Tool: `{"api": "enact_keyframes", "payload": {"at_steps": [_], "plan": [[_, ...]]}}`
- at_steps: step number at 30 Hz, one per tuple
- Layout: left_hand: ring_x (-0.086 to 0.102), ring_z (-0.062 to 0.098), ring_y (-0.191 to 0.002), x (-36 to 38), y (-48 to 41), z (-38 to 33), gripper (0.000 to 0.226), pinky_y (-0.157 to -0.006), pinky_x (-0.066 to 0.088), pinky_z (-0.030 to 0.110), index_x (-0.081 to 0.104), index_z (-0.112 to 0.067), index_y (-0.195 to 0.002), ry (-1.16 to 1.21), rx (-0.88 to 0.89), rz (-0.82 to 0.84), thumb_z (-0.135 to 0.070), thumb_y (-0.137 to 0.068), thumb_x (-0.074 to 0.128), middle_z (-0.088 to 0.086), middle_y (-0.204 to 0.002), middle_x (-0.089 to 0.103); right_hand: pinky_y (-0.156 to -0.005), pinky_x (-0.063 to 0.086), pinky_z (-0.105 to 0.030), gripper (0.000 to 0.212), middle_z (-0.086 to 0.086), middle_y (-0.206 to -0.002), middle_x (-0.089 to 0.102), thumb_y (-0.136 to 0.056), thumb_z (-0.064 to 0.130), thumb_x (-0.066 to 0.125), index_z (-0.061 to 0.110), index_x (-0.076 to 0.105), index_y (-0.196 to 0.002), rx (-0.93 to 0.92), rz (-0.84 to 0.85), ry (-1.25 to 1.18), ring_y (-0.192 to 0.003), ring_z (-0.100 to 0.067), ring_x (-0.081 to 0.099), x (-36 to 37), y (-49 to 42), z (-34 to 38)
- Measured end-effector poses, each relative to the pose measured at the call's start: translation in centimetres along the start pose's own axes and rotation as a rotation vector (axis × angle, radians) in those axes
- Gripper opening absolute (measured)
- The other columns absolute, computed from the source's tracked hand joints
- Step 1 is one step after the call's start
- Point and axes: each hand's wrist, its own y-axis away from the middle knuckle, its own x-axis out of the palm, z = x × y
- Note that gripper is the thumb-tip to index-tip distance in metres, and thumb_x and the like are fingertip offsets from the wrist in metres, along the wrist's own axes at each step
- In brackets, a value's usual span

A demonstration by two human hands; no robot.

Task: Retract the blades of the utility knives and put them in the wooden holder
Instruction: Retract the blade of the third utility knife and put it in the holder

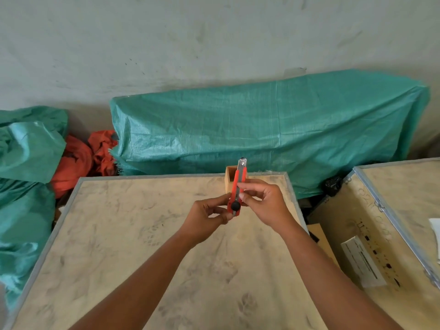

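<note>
Above the dusty table (147, 246), my left hand (209, 217) and right hand (264, 201) pinch the red utility knife (237, 189); a slipping thumb could drop it short of the wooden holder (230, 181).

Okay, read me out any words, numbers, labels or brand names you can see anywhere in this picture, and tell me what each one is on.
None can be read for certain.
Crate on the right: faint stencilled characters near its top edge, too faded to read.
White label on that crate: printed lines, too small and blurred.
Row of dark marks beside the label: blurred, unreadable.
Red utility knife: no visible brand or text.
</note>
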Motion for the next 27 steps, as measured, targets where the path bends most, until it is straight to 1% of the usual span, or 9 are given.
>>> {"api": "enact_keyframes", "payload": {"at_steps": [4,7,10,13,15,18,20,25,27], "plan": [[0.072,0.012,-0.094,0.0,-5.9,-0.1,0.047,-0.095,0.055,0.030,0.065,-0.038,-0.126,-0.143,0.056,0.046,-0.015,-0.086,0.074,-0.017,-0.114,0.073,-0.088,0.063,-0.048,0.035,-0.002,-0.118,0.076,-0.087,-0.003,0.073,0.022,0.079,-0.111,0.007,-0.078,0.009,-0.102,-0.022,0.075,-1.2,-4.8,-1.6],[0.072,0.014,-0.095,0.2,-10.2,0.0,0.046,-0.095,0.054,0.027,0.064,-0.037,-0.126,-0.192,0.075,0.076,-0.016,-0.086,0.073,-0.013,-0.112,0.075,-0.090,0.062,-0.051,0.034,-0.004,-0.116,0.076,-0.086,-0.004,0.074,0.019,0.079,-0.110,0.000,-0.129,0.029,-0.101,-0.024,0.076,-1.7,-8.6,-3.7],[0.068,0.010,-0.096,0.4,-14.0,0.5,0.049,-0.090,0.050,0.020,0.061,-0.029,-0.130,-0.243,0.057,0.059,-0.014,-0.086,0.073,-0.014,-0.109,0.073,-0.089,0.063,-0.043,0.038,-0.004,-0.114,0.077,-0.084,-0.005,0.073,0.020,0.079,-0.112,0.002,-0.188,0.069,-0.097,-0.020,0.077,-1.9,-11.9,-5.5],[0.054,0.012,-0.125,0.5,-17.6,2.3,0.075,-0.102,0.038,0.026,0.040,-0.020,-0.147,-0.327,-0.050,-0.004,-0.020,-0.082,0.078,-0.008,-0.134,0.061,-0.081,0.063,-0.027,0.040,-0.005,-0.112,0.078,-0.085,-0.007,0.071,0.019,0.078,-0.114,0.015,-0.208,0.095,-0.090,-0.016,0.078,-1.6,-14.2,-7.1],[0.041,0.019,-0.140,0.5,-19.3,3.8,0.089,-0.103,0.030,0.024,0.028,-0.019,-0.153,-0.414,-0.114,-0.009,-0.022,-0.080,0.080,0.001,-0.151,0.046,-0.080,0.060,-0.020,0.040,-0.005,-0.112,0.078,-0.085,-0.007,0.071,0.019,0.078,-0.114,0.019,-0.216,0.132,-0.090,-0.016,0.077,-1.0,-15.2,-8.5],[0.043,0.028,-0.138,1.0,-21.0,5.5,0.103,-0.101,0.038,0.027,0.010,-0.010,-0.155,-0.526,-0.213,0.042,-0.019,-0.079,0.080,0.012,-0.151,0.044,-0.085,0.060,-0.023,0.038,-0.005,-0.109,0.077,-0.083,-0.007,0.072,0.017,0.078,-0.112,-0.006,-0.239,0.233,-0.091,-0.016,0.075,0.3,-15.9,-10.7],[0.046,0.032,-0.135,1.4,-21.7,6.8,0.103,-0.101,0.042,0.034,0.005,-0.005,-0.154,-0.564,-0.281,0.071,-0.020,-0.082,0.076,0.015,-0.148,0.047,-0.085,0.061,-0.029,0.037,-0.006,-0.105,0.077,-0.081,-0.009,0.072,0.015,0.080,-0.109,-0.042,-0.250,0.283,-0.088,-0.017,0.075,1.1,-16.0,-12.0],[0.060,0.029,-0.120,2.0,-22.1,10.0,0.070,-0.095,0.050,0.037,0.037,-0.022,-0.145,-0.467,-0.290,0.034,-0.012,-0.085,0.070,0.008,-0.129,0.065,-0.087,0.061,-0.029,0.037,-0.008,-0.105,0.071,-0.080,-0.008,0.074,0.014,0.080,-0.109,-0.118,-0.263,0.385,-0.094,-0.018,0.070,2.8,-15.7,-13.6],[0.063,0.025,-0.115,2.0,-22.1,10.6,0.065,-0.096,0.052,0.041,0.043,-0.026,-0.141,-0.437,-0.267,0.017,-0.009,-0.084,0.069,0.004,-0.123,0.068,-0.088,0.060,-0.027,0.037,-0.008,-0.105,0.071,-0.081,-0.006,0.076,0.014,0.079,-0.112,-0.143,-0.257,0.413,-0.095,-0.018,0.069,2.9,-15.5,-14.0]]}}
